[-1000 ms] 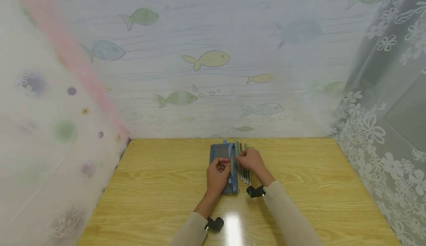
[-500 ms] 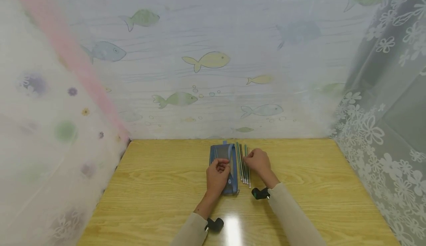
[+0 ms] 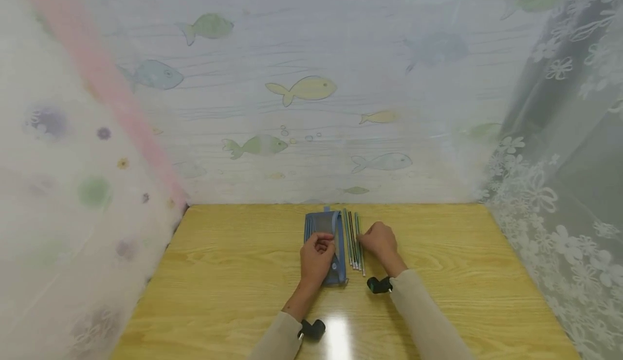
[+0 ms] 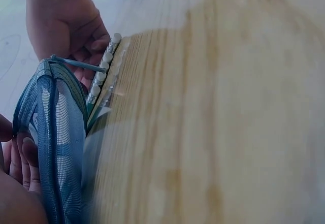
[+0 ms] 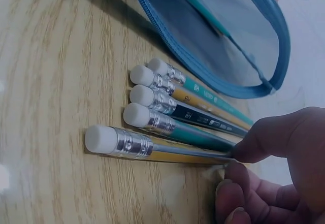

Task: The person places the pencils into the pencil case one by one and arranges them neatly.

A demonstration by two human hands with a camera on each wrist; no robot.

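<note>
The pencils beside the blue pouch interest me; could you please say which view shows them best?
The right wrist view: there the pencils lie close up, five white erasers and coloured barrels distinct, though the right hand hides some ends. The head view shows them small and thin; the left wrist view, mainly eraser ends.

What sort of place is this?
Probably an indoor tabletop workspace, perhaps a screened-off nook: a wood-grain table, a fish-print backdrop right behind it, and a sheer white-flowered panel along the right side.
</note>
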